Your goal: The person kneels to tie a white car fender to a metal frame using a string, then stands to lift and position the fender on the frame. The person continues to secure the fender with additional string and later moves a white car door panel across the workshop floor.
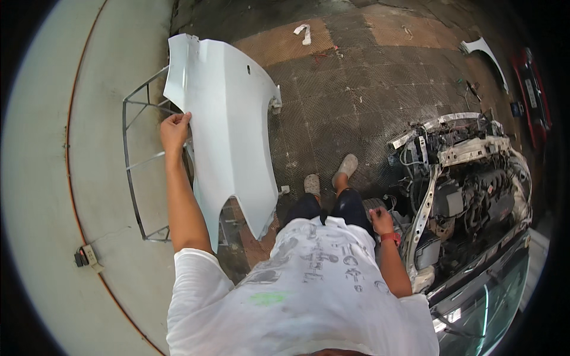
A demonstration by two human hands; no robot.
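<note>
A pale white-blue car fender [219,118] stands on a dark metal frame stand [126,136] at my left. My left hand [175,132] is at its left edge, with thumb and fingers pinched on the rim of the panel. The wheel-arch cutout of the fender faces the near side. My right hand [382,221] hangs by my thigh, next to the stripped front of a car. Its fingers are curled together, and whatever they may hold is hidden. A red band [390,237] circles the right wrist.
The car's exposed engine bay [475,184] fills the right side, its windshield [493,314] nearer me. A pale wall [41,178] with a socket [89,255] borders the left. Another white fender [488,56] and a red bumper [530,95] lie far right on the tiled floor [338,107].
</note>
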